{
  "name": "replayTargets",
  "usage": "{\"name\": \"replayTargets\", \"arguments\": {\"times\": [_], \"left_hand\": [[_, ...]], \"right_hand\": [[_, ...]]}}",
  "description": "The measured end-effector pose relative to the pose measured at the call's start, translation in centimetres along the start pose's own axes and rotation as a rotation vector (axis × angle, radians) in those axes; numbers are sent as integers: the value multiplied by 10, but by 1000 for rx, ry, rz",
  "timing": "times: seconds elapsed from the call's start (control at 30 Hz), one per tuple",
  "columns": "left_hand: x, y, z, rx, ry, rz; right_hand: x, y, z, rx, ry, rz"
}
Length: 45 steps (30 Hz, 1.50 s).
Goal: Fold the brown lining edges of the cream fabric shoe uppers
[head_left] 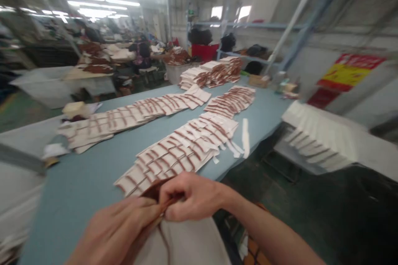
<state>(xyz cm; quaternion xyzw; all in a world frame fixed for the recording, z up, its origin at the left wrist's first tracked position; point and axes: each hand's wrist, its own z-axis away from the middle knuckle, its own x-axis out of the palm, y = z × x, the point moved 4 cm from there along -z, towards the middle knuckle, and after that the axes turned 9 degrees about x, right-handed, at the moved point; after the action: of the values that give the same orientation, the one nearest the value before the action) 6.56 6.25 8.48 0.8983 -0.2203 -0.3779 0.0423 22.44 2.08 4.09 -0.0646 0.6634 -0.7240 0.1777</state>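
**Two hands clamped on a brown-and-white piece at the near side of the blue table**

Starting at the left, a white bin stands on the floor beyond the table's far left corner, and a pale yellow block sits by the table's left edge. A long row of overlapping white pieces with brown edges runs along the table's far left side. The left hand, at the table's near side, has its fingertips clamped on the brown edge of the piece. A second overlapping row lies across the middle of the table. The right hand, close beside the left one, pinches the same brown edge between thumb and bent fingers; the white part of the piece spreads below, at the table's near side. Tall stacks stand at the table's far end, with a shorter row in front. White strips lie near the table's right edge. Right of the table, a white stand carries fanned pale pieces.
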Motion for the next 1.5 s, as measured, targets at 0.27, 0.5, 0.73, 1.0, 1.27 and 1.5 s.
{"name": "replayTargets", "arguments": {"times": [0.27,0.5,0.73,1.0,1.27,1.5], "left_hand": [[-8,12,29,-175,-144,-224],[3,23,59,-303,-65,-371],[3,29,61,-382,155,-237],[-17,19,40,-771,272,62],[-20,5,27,-819,-18,223],[-10,7,21,-826,-90,249]], "right_hand": [[7,4,-19,52,-114,-132],[19,5,-49,4,-206,-336],[15,-13,-51,-75,-298,-195],[2,-41,-33,-286,-152,401],[7,-46,-17,-481,31,732],[9,-39,-13,-490,9,782]]}}
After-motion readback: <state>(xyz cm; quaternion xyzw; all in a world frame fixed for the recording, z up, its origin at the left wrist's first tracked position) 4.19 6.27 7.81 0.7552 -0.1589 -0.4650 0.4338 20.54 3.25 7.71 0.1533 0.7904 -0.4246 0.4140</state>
